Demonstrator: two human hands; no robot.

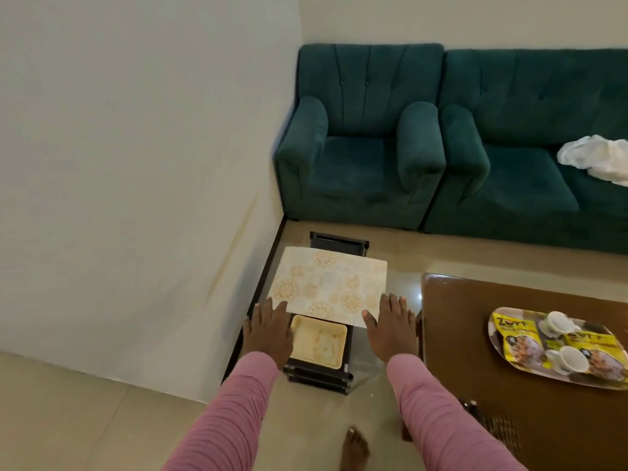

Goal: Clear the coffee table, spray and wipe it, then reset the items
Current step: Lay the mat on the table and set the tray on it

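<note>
Coffee table is standing at right on the tiled floor, carrying a tray of cups. Left hand and right hand, fingers straight, are touching a mat's near corners over a dark stand (beside the wall).

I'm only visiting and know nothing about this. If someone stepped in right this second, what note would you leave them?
Left hand and right hand: fingers straight, each touching a near corner of the patterned placemat.
The placemat lies over a cream tray on the small dark stand by the wall.
The coffee table holds a serving tray with two cups and yellow packets.
A white cloth lies on the sofa.
Done: placemat is off the table.
Left: clear the serving tray, spray, wipe, reset. No spray bottle in view.
</note>
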